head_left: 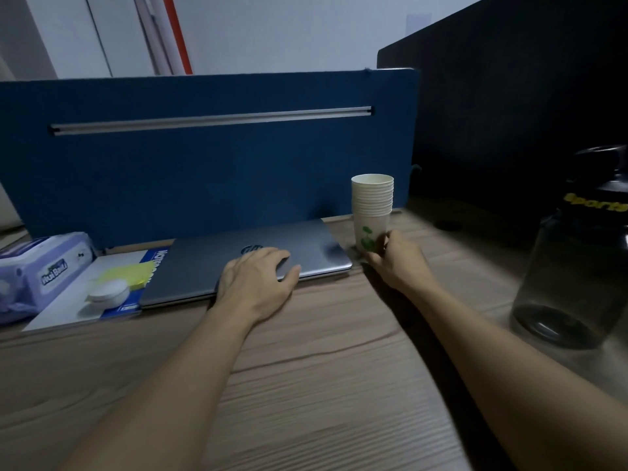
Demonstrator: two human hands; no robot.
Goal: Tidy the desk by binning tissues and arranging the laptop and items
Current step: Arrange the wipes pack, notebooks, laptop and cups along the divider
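A closed grey laptop [204, 263] lies flat against the blue partition at the back of the wooden desk [323, 385]. My left hand [255, 280] rests palm down on its front edge, fingers spread. A stack of white paper cups [372, 205] with a green leaf print stands just right of the laptop. My right hand [394, 258] grips the bottom of that stack. A purple tissue pack [40, 266] sits at the far left. Beside it lie a blue notebook [154, 263], yellow sticky notes [127, 275] and a small white round case [108, 294] on white paper.
The blue partition [204, 171] closes off the back of the desk. A dark panel [509, 113] stands at the right rear. A large dark transparent water bottle [577, 260] stands at the right edge. Bare wood lies in front of me.
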